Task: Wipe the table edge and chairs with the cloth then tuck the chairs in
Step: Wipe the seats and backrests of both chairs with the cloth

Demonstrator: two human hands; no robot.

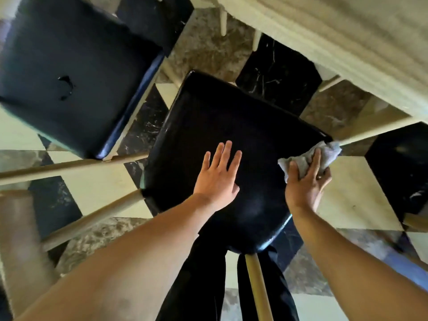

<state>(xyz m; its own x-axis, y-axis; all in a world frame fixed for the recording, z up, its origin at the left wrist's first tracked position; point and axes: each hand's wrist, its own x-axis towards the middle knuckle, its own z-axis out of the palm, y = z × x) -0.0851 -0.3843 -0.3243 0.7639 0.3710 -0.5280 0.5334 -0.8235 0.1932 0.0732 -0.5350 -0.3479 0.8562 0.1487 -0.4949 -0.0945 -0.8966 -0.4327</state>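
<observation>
The left hand (pixel 217 176) lies flat on the black seat of the near chair (pixel 231 135), fingers spread, toward the seat's near edge. The right hand (pixel 305 181) grips a bunched grey cloth (pixel 324 154) at the seat's right corner — the wad points up and right, toward the table (pixel 347 42). A second chair (pixel 69 77) stands at the left, apart from the table — a tear shows in its dark seat.

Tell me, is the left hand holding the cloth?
No, the left hand lies flat and open on the black chair seat; the right hand grips the cloth.
</observation>
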